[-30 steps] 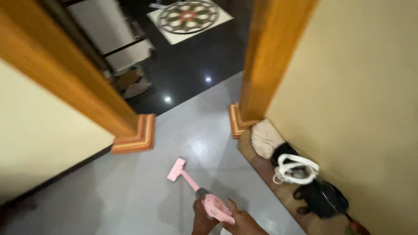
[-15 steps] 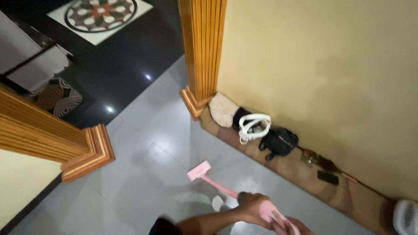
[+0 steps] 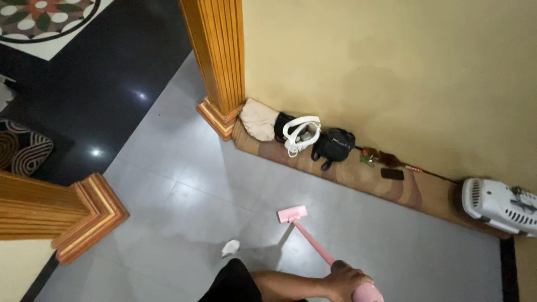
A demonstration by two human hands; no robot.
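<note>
A hand (image 3: 342, 279) grips the pink mop (image 3: 313, 240) by its handle, low in view. The mop's flat head rests on the grey floor (image 3: 184, 190), well out from the wooden pillar (image 3: 215, 56). At the pillar's foot, a rug (image 3: 347, 173) runs along the yellow wall, carrying a beige bag (image 3: 258, 119), a white-handled bag (image 3: 300, 134) and a black bag (image 3: 334, 144). Farthest from the pillar stands a white fan (image 3: 499, 204). A white scrap (image 3: 230, 246) lies near the mop head.

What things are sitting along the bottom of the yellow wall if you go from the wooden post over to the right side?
Wooden post → cream bag → white-handled bag → black bag → small dark flat thing → white slatted plastic box, all lying on the brown mat.
</note>
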